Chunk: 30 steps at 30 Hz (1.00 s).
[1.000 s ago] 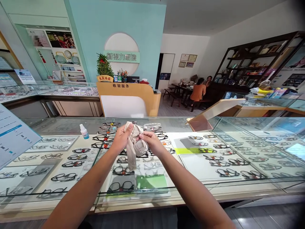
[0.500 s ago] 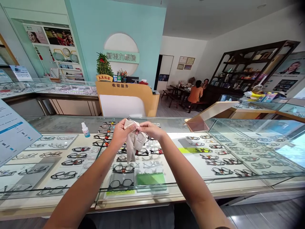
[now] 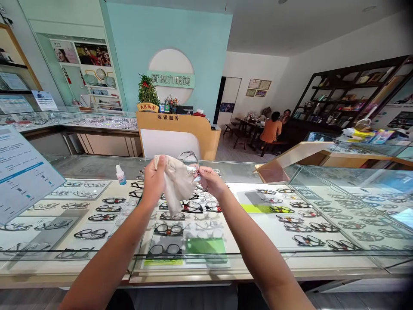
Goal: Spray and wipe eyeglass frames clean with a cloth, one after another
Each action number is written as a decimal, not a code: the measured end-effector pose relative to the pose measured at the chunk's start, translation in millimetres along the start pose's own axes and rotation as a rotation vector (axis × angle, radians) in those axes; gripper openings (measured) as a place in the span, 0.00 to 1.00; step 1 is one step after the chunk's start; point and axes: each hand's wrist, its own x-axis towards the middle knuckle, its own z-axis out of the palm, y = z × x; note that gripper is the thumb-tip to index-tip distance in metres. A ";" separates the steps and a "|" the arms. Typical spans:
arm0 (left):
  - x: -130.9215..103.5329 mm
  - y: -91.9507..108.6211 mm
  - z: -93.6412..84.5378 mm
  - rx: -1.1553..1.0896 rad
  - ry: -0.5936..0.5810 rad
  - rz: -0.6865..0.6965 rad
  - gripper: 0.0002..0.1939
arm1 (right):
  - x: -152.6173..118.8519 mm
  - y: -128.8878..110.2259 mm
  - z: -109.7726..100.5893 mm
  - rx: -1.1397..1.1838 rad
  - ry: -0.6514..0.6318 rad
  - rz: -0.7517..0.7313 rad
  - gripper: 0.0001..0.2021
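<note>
Above the glass counter, my left hand [image 3: 155, 178] is closed on a pale cleaning cloth [image 3: 176, 181], which hangs down loosely to the right of the fingers. My right hand [image 3: 211, 181] pinches a pair of glasses [image 3: 190, 157] with a thin frame; one rim shows above the fingers. The cloth's right edge meets or overlaps the glasses, and I cannot tell whether it touches the lens. Behind and to the left, a small white spray bottle [image 3: 120, 175] with a blue and pink label stands upright on the counter.
Rows of spectacle frames [image 3: 166, 249] lie inside the glass display counter [image 3: 97, 269]. A printed sheet [image 3: 26, 172] stands at the left, and a tilted wooden-framed mirror or stand [image 3: 290, 157] at the right. Beyond are a cashier desk [image 3: 180, 122] and a seated person in orange [image 3: 271, 129].
My hands have moved apart. The cloth, bunched around the glasses before, now hangs from my left hand, and the glasses show in my right. The view has shifted slightly left.
</note>
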 end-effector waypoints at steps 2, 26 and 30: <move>2.4 11.7 -17.6 0.059 0.033 0.005 0.29 | -0.1 -1.8 -3.0 0.020 0.013 -0.020 0.24; 44.9 19.7 -185.6 1.413 -0.072 0.341 0.08 | 1.6 -3.7 -14.7 0.123 -0.043 0.027 0.22; 60.0 14.1 -117.4 1.265 -0.129 0.482 0.11 | 1.8 -1.5 -23.4 0.137 -0.032 0.041 0.22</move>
